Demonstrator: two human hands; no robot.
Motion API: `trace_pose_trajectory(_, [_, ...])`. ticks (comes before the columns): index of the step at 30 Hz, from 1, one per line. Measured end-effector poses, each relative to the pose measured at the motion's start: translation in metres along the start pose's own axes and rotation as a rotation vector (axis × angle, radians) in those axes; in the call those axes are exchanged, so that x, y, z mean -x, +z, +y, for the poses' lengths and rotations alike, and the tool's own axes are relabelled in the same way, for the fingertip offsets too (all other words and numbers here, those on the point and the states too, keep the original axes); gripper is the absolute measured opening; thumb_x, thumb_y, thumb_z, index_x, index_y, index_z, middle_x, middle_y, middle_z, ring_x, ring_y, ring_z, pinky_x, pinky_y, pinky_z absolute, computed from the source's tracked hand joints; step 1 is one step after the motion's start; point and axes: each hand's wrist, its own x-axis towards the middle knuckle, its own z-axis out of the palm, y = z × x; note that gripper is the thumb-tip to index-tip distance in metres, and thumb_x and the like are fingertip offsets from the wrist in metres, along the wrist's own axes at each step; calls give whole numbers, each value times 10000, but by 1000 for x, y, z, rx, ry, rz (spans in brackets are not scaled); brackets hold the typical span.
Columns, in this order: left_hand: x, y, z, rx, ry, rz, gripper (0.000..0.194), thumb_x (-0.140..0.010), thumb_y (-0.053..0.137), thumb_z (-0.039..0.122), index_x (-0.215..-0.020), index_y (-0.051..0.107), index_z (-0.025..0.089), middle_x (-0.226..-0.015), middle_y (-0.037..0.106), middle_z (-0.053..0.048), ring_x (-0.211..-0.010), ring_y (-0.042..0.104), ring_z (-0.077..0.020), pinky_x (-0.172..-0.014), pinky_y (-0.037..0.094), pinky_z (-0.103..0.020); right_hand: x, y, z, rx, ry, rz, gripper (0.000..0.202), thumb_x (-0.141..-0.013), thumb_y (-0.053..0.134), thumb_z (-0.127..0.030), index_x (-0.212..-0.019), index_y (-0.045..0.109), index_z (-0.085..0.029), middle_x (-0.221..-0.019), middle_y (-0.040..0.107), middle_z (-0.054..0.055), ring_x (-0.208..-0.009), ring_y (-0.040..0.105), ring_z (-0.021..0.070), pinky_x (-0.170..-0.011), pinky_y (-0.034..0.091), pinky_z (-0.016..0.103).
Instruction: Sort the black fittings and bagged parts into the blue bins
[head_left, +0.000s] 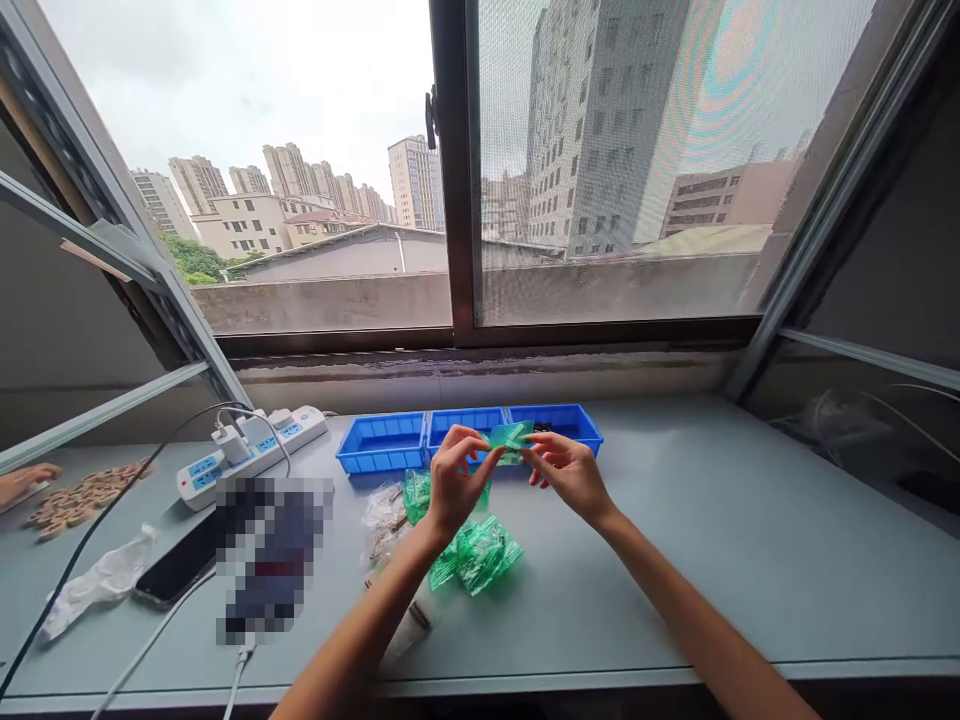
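pale blue-grey surface point(690, 480) spreads beneath a dark-framed window point(453, 220), with tall buildings point(592, 120) outside, far beyond the left fingers point(461, 437) and right fingers point(553, 440). at the far left, well apart from the left fingers, another person's hand point(28, 482) is near a pile of small tan pieces point(86, 500). less far to the left of the fingers, and nearer the front edge, lie a crumpled white wrapper point(105, 580), a black phone point(176, 565) and a dark item masked by pixels point(274, 565); behind these sits a white power strip point(289, 435) with plugs in it. just left of the left fingers and on the near side are clear bags point(382, 512), their contents hard to make out, then a heap of green packets point(480, 555) below the fingers. three blue trays point(382, 463) stand in a row behind the fingers, the right-hand one with small dark things in it. the left fingers and right fingers both pinch one green packet point(510, 438), stretched between them above the surface. well right of the right fingers, a metal post point(767, 335) slants upward.
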Motion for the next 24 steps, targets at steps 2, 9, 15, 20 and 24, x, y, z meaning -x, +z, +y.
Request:
trace_pose_trajectory(2, [-4, 1, -1, 12, -107, 41, 283, -799, 586, 390, -622, 591, 170, -703, 554, -6, -537, 493, -73, -432, 393, -183, 0, 1, -1, -17, 32, -12, 482, -662, 638, -586, -911, 666, -174, -625, 664, 24, -410, 589, 139, -373, 475, 257])
trace_pose_trajectory(9, [-25, 0, -38, -287, -405, 24, 226, -719, 635, 317, -542, 620, 177, -666, 578, -4, -564, 535, -120, -578, 425, -275, 0, -2, -4, 26, 52, -30, 513, -728, 565, -575, -1017, 642, -159, -680, 686, 40, -417, 578, 120, -385, 456, 237])
trace_pose_trajectory(15, [-27, 16, -57, -497, -371, -134, 238, -754, 587, 327, -575, 669, 193, -731, 644, -46, -770, 594, -222, -703, 420, -379, 2, -1, 2, 64, 10, -73, 443, -775, 532, -539, -1023, 640, -188, -681, 684, 26, -423, 583, 123, -405, 468, 245])
trace_pose_trajectory(20, [-25, 28, -62, -591, -325, -278, 144, -710, 629, 290, -629, 677, 182, -729, 633, -76, -812, 566, -274, -762, 409, -453, 5, 0, 5, 212, -46, -126, 329, -788, 558, -451, -1012, 641, -224, -667, 671, 1, -443, 577, 122, -443, 466, 248])
trace_pose_trajectory(24, [-23, 28, -58, -610, -181, -246, 187, -737, 609, 274, -896, 662, 189, -873, 615, -86, -852, 546, -261, -784, 405, -441, 12, 3, 1, 452, -154, -356, 191, -759, 619, -407, -853, 692, -259, -786, 691, 9, -602, 610, 144, -522, 463, 247])
